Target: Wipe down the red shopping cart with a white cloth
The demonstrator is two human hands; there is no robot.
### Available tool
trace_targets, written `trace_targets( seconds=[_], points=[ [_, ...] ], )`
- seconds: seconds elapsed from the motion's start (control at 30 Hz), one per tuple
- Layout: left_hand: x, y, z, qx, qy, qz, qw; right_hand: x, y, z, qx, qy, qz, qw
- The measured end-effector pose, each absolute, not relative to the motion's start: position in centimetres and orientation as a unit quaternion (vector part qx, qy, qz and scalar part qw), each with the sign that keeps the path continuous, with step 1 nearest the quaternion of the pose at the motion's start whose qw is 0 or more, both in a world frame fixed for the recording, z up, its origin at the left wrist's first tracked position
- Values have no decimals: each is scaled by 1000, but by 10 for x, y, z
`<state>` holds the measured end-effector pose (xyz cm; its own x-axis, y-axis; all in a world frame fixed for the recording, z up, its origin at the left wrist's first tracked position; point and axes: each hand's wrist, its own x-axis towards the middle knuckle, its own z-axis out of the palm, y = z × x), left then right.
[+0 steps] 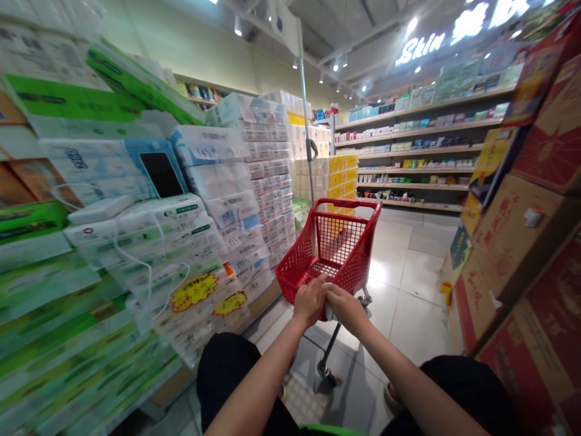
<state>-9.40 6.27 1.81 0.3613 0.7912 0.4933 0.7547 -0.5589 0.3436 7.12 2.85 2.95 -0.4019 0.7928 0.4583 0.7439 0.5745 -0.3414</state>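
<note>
A small red shopping cart (299, 281) stands in front of my knees, with its basket open at the top and nothing seen inside. My left hand (311, 301) is at the cart's near end, fingers curled in. Right beside it, my right hand (345, 307) has its fingers bent, and its fingertips meet the left hand's. A small pale scrap (330, 311), thin like a wipe or film, peeks out under the right hand. Both hands overlap the cart's near rim; whether they touch it I cannot tell. What the left fingers hold is hidden.
Stacked tissue packs (231, 212) line the left side; a phone (161, 174) leans on them above a white cable (149, 278). Cardboard boxes (512, 236) are piled at right. Stocked shelves (417, 148) stand behind. Tiled floor (394, 315) runs between; my knees flank the cart.
</note>
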Motion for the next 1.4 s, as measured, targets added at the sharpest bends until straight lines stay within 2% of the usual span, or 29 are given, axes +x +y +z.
trace_targets(
  seconds=[0.3, 0.47, 0.7, 0.83, 1.03, 1.2, 1.4],
  points=[
    [-73, 52, 8, 835, 478, 272, -31, 127, 55, 39, -538, -790, 10, 294],
    [-69, 46, 10, 866, 434, 250, -18, 152, 71, 49, -610, -742, 0, 279],
    [-92, 45, 16, 860, 439, 259, -20, 120, 30, 25, -565, -751, -16, 342],
    [-110, 53, 19, 848, 466, 251, -18, 123, 40, 36, -561, -774, -25, 293],
    [-121, 62, 23, 843, 476, 250, -15, 176, 80, 69, -646, -726, -50, 230],
    [-121, 62, 20, 845, 468, 258, -15, 188, 77, 65, -651, -710, -54, 264],
    [-125, 68, 13, 849, 456, 264, -39, 126, 43, 33, -590, -741, -46, 318]
  ],
)
